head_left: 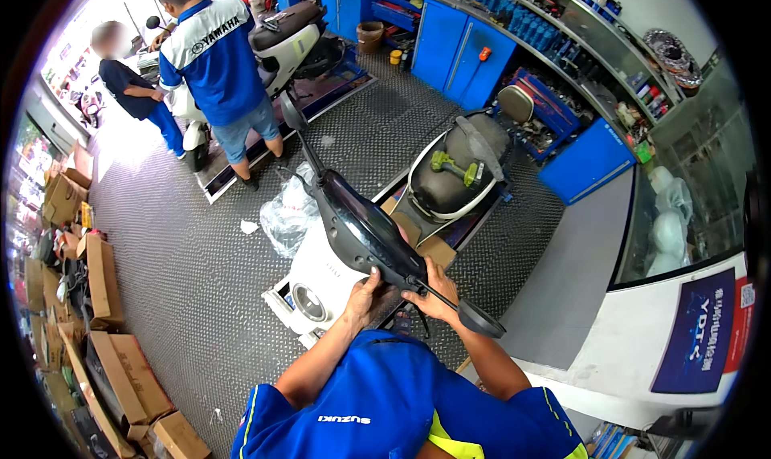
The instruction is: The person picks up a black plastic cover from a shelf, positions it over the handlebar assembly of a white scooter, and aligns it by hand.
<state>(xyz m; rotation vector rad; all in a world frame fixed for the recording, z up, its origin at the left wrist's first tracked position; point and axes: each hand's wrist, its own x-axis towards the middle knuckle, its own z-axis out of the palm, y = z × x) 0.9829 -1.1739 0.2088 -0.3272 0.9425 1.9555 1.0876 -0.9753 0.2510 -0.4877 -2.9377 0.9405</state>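
Note:
A white scooter stands in front of me, its glossy black handlebar cover [353,214] slanting across the middle. My left hand [361,300] grips the cover's near lower edge, thumb up and the other fingers mostly hidden beneath. Around the near end of the same cover, my right hand [436,289] is closed, beside the stalk of a black mirror [480,319]. The other mirror [293,112] sticks out at the far end. Below the cover are the white front panel [325,266] and a round lamp [307,301]. A green-and-black cordless drill [454,168] lies on the dark seat [458,194].
Crumpled clear plastic [289,218] lies on the textured floor beside the scooter. Cardboard boxes [132,375] line the left side. Two people [217,73] stand by another scooter [293,49] at the far left. Blue cabinets [462,49] stand at the back; a white counter [626,338] is at right.

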